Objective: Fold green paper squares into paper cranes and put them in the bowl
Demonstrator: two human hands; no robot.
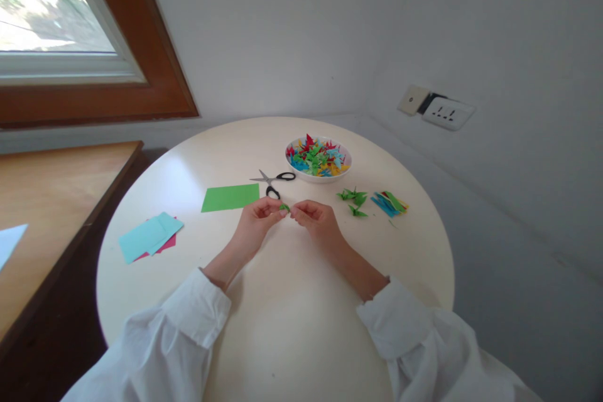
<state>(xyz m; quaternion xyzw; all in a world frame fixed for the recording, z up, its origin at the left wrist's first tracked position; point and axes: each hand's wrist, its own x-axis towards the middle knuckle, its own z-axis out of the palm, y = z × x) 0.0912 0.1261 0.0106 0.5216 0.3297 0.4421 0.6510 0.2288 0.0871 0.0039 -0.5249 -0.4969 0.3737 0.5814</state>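
Between my hands, over the middle of the round white table [282, 339], is a small folded green paper [284, 207]. My left hand [260, 218] pinches it between thumb and fingers. From the other side my right hand [316, 218] meets it, thumb and fingertips pressed together at its edge. Much of the small piece is hidden by the fingers. Just beyond my left hand lie opened scissors [270, 180] with black handles, and a green paper sheet [230, 197] rests to their left. Several green paper cranes [353, 200] lie to the right of my right hand.
A white bowl [318, 179] full of colourful paper cranes stands at the back. Paper strips [389, 203] lie in a pile on the right. Light blue sheets [148, 235] overlap red paper on the left. A wooden surface [56, 201] adjoins at far left; walls close in behind and right.
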